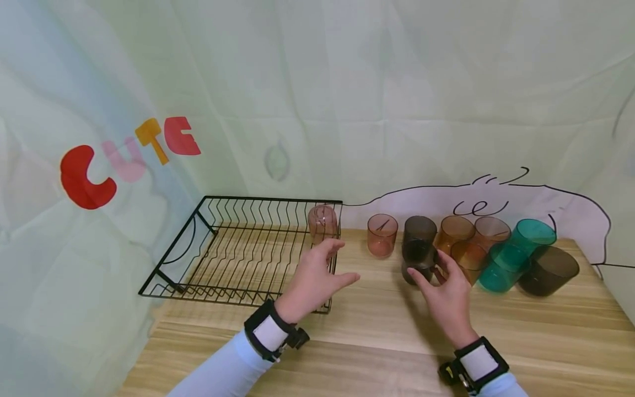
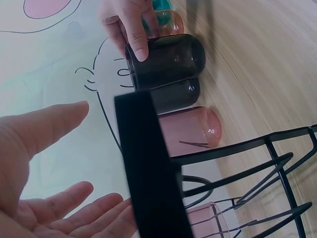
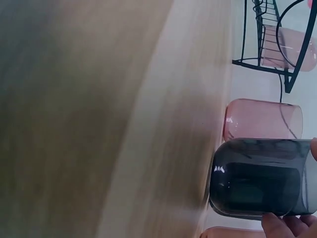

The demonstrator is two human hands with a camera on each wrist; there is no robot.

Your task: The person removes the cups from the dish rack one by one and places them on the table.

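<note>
Smoke-grey cup (image 1: 419, 263) sat upright on the wooden table (image 1: 377, 331), right of the wire rack (image 1: 238, 253), in front of another dark cup (image 1: 419, 230). Right hand (image 1: 446, 298) was wrapped round it, fingers curled on its wall; long axis vertical, mouth up. Left hand (image 1: 312, 281) hung slack and spread over the rack's right edge, holding nothing. Rack lay left of the gripped cup and held one pink cup (image 1: 323, 222), upside down, in its far right corner. Pink (image 1: 382, 235), amber and teal cups stood further right of the rack.
</note>
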